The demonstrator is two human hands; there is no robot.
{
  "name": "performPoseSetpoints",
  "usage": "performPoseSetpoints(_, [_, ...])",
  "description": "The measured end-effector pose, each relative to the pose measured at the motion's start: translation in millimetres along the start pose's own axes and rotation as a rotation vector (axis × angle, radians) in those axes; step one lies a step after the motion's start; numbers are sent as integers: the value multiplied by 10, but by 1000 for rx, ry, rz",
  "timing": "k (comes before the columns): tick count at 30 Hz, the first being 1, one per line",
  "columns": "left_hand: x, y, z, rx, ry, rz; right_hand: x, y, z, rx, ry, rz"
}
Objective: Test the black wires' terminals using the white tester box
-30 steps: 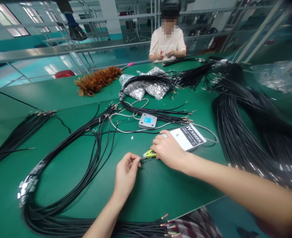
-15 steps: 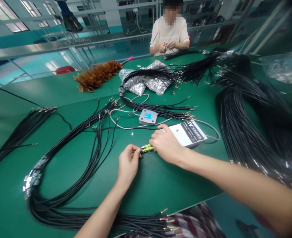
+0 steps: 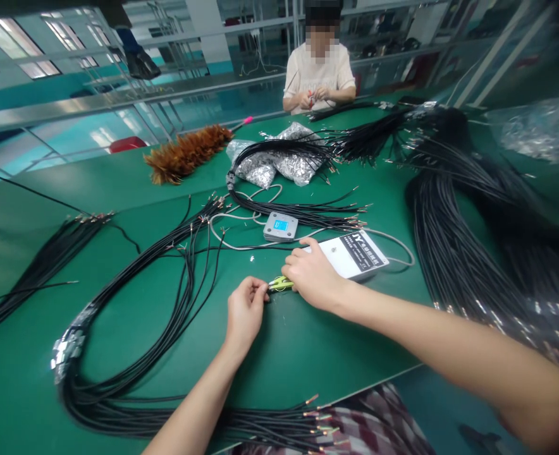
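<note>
My left hand [image 3: 246, 309] is closed in a pinch, thumb against fingers, at the tip of a yellow-green clip [image 3: 281, 284]. A short dark bit of black cable shows between those fingertips and the clip's jaws; the rest of it is hidden by the hand. My right hand [image 3: 310, 275] is wrapped round the clip's rear end, with its index finger stretched over the near end of a white-and-black box marked JY [image 3: 350, 258]. Just behind the hands lies a small grey unit with a lit blue display [image 3: 280, 225].
A big looped bundle of black cables [image 3: 118, 297] curves across the left, its stripped ends near my lap. More cable bundles [image 3: 450, 234] cover the right side. Farther back lie bags of silvery pieces [image 3: 298, 161] and a brown feather duster [image 3: 187, 155]. Opposite sits a person [image 3: 320, 76].
The whole view has shifted slightly, with the table things a little lower and those at right a bit further left. Both hands keep the same hold at the clip.
</note>
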State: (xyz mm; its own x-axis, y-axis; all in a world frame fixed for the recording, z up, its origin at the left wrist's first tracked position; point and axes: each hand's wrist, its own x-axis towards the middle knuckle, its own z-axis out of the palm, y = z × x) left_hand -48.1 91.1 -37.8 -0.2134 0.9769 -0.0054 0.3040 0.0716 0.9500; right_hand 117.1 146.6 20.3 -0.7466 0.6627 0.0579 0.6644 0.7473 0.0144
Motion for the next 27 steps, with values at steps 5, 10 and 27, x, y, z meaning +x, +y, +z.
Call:
performPoseSetpoints(5, [10,-11,8,8,-5,27,-1,-10,-15,-2,-3,8])
performPoseSetpoints(10, [7,-28,0,60,-4,71,-7,-45,-13,-26,-1,12])
performPoseSetpoints(27, [80,-67,-147,177,-106,234,-1167,216,156,301,586,264])
